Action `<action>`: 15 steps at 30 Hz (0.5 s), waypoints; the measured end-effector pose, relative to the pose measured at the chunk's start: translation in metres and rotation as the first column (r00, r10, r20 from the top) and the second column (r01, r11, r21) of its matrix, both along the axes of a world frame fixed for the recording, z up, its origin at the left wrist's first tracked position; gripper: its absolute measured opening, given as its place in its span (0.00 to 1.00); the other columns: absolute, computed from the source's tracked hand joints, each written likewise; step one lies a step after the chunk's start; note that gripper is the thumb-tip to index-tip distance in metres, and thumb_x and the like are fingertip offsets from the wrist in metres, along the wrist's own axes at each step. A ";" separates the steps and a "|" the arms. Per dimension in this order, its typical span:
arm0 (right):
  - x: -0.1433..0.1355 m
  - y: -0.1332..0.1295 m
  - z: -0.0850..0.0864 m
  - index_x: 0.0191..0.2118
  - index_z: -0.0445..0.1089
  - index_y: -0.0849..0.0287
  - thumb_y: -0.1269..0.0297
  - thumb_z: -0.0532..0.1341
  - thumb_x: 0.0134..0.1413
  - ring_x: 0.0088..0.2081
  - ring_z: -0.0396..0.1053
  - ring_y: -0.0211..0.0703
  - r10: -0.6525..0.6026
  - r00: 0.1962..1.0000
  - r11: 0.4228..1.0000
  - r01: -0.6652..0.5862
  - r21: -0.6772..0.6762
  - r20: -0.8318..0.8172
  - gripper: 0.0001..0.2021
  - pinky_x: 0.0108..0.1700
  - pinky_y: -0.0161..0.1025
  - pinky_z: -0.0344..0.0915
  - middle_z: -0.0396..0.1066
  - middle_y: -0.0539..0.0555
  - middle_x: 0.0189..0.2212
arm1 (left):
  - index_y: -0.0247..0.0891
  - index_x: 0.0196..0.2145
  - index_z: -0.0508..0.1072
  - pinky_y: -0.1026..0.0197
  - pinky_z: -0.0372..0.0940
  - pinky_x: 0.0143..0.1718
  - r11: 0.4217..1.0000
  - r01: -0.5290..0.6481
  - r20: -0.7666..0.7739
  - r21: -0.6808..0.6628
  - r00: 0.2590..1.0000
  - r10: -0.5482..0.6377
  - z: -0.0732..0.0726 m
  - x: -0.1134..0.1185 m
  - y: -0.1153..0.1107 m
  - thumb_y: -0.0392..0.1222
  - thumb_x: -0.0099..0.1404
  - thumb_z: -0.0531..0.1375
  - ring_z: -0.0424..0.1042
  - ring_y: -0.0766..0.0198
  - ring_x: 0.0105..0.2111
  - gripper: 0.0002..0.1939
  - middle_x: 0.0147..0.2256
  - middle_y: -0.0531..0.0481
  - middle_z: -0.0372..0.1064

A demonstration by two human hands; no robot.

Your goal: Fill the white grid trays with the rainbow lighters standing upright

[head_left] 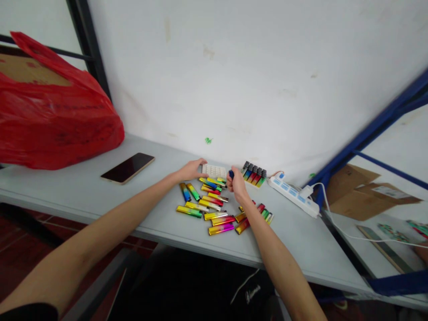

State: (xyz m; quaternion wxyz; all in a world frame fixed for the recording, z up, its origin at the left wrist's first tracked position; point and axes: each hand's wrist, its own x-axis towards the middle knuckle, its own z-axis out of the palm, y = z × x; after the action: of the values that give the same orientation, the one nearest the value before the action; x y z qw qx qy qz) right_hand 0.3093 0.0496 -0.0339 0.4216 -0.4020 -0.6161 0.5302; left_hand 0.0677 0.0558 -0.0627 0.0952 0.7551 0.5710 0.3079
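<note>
A white tray (216,170) lies near the far edge of the grey table (301,249), close to the wall (234,80). My left hand (191,170) is at its left end, half open, thumb and fingers apart; whether they grip the tray, I cannot tell. My right hand (238,183) is closed in a loose fist just beyond the tray's right end, holding a small dark blue item (231,174), mostly hidden by my fingers.

Between me and the tray, loose lighters (221,228) in shiny yellow, red, green, blue and magenta lie scattered, some overlapping, the nearest ones close against the tray. My right forearm crosses above the pile and hides part of it.

Just right of my fist is a rack (253,184) packed with more lighters, their black ends up. Beside that, a white power strip (294,196) slants toward me, a plug (306,191) in it and a white cable (354,237) running off right. Farther right are a blue frame (364,129) and opened cardboard (364,191).

Well to the left, a phone (128,168) lies screen up and dark. Behind it, a bulky red bag (56,116) with a box (30,69) inside fills the corner.
</note>
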 end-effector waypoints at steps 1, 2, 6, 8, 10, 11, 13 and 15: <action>0.000 0.000 -0.001 0.20 0.50 0.53 0.42 0.46 0.62 0.13 0.41 0.32 -0.007 1.000 1.000 0.007 -0.007 -0.011 0.25 0.15 0.32 0.38 0.44 0.42 0.11 | 0.36 0.55 0.66 0.54 0.63 0.56 1.000 0.002 0.002 -0.001 1.000 -0.002 0.000 0.000 0.000 0.57 0.55 0.66 0.71 0.50 0.55 0.35 0.55 0.38 0.71; -0.001 0.000 -0.001 0.20 0.50 0.53 0.44 0.46 0.62 0.13 0.41 0.32 -0.011 1.000 1.000 0.011 -0.017 -0.028 0.24 0.15 0.32 0.38 0.44 0.42 0.11 | 0.37 0.55 0.66 0.54 0.63 0.56 1.000 0.003 0.005 0.000 1.000 -0.003 0.000 0.000 -0.001 0.57 0.55 0.66 0.71 0.50 0.55 0.35 0.55 0.38 0.71; -0.001 0.000 -0.001 0.21 0.52 0.54 0.47 0.47 0.64 0.13 0.43 0.32 -0.024 0.998 0.999 0.022 -0.037 -0.059 0.23 0.15 0.31 0.39 0.45 0.43 0.11 | 0.36 0.55 0.65 0.53 0.63 0.56 1.000 0.007 0.014 -0.001 1.000 -0.007 0.001 0.000 -0.001 0.57 0.55 0.67 0.71 0.49 0.55 0.35 0.55 0.37 0.71; -0.001 0.001 -0.001 0.22 0.55 0.54 0.42 0.47 0.63 0.13 0.44 0.32 -0.036 0.997 0.997 0.032 -0.065 -0.062 0.25 0.15 0.32 0.40 0.46 0.42 0.11 | 0.36 0.55 0.65 0.53 0.63 0.56 1.000 0.008 0.022 -0.001 1.000 -0.008 0.001 0.000 -0.002 0.57 0.55 0.67 0.71 0.49 0.55 0.36 0.56 0.37 0.71; -0.002 0.004 -0.003 0.25 0.61 0.56 0.37 0.48 0.61 0.13 0.44 0.32 -0.020 0.997 0.997 0.015 -0.069 -0.076 0.27 0.16 0.31 0.42 0.46 0.41 0.13 | 0.38 0.55 0.65 0.53 0.64 0.56 1.000 0.004 0.027 -0.001 1.000 -0.004 0.001 0.000 -0.002 0.58 0.55 0.67 0.71 0.49 0.55 0.36 0.56 0.39 0.71; -0.002 0.005 -0.003 0.28 0.64 0.56 0.35 0.49 0.60 0.13 0.44 0.31 0.003 0.996 0.999 -0.008 -0.054 -0.088 0.28 0.16 0.31 0.42 0.47 0.41 0.14 | 0.38 0.56 0.65 0.53 0.64 0.56 1.000 0.000 0.024 -0.005 1.000 0.000 0.001 -0.001 -0.001 0.58 0.54 0.67 0.71 0.49 0.55 0.37 0.56 0.39 0.71; -0.002 0.009 -0.004 0.35 0.68 0.57 0.34 0.52 0.58 0.15 0.47 0.31 0.052 0.993 0.999 -0.052 0.010 -0.101 0.27 0.17 0.31 0.46 0.50 0.41 0.17 | 0.39 0.58 0.64 0.53 0.64 0.56 1.000 -0.011 0.011 -0.022 1.000 0.012 0.001 -0.002 -0.001 0.60 0.54 0.67 0.72 0.48 0.55 0.39 0.56 0.39 0.71; -0.001 0.012 -0.004 0.41 0.69 0.57 0.36 0.54 0.57 0.17 0.53 0.32 0.079 0.994 0.992 -0.071 0.109 -0.073 0.27 0.20 0.32 0.53 0.55 0.42 0.20 | 0.38 0.60 0.63 0.53 0.63 0.57 0.999 -0.035 -0.012 -0.037 0.999 0.035 0.000 -0.003 0.000 0.61 0.53 0.68 0.71 0.47 0.56 0.43 0.58 0.38 0.70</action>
State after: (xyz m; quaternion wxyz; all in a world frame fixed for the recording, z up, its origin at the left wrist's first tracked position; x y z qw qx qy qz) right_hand 0.3083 0.0617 -0.0380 0.4457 -0.3348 -0.6413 0.5272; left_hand 0.0642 0.0558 -0.0626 0.1007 0.7448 0.5903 0.2943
